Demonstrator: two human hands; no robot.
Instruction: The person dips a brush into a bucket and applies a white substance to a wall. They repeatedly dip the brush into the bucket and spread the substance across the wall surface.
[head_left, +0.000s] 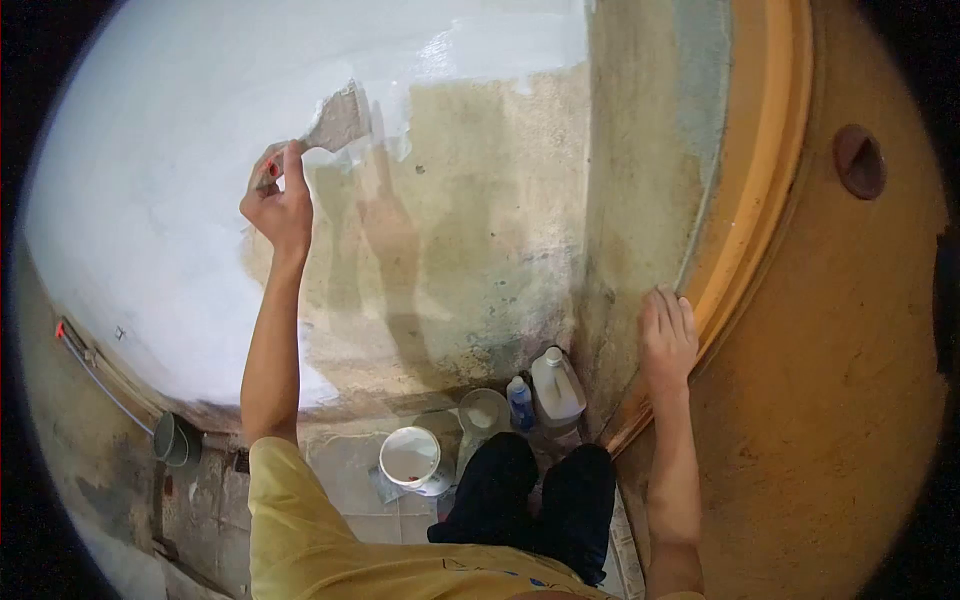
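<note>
A wide flat brush is in my left hand, whose fingers are closed round its handle. The brush head touches or nearly touches the wall, at the border between wet white paint above and bare, stained greenish plaster below. At the right, my right hand rests against the edge of the orange wooden frame, fingers bent together over it; nothing shows in them. On the floor below stands a white bucket with white paint inside.
Beside the bucket are a clear container, a blue bottle and a white jug, near my knees. A dark bucket and a long pole are at the left. An orange-brown surface fills the right.
</note>
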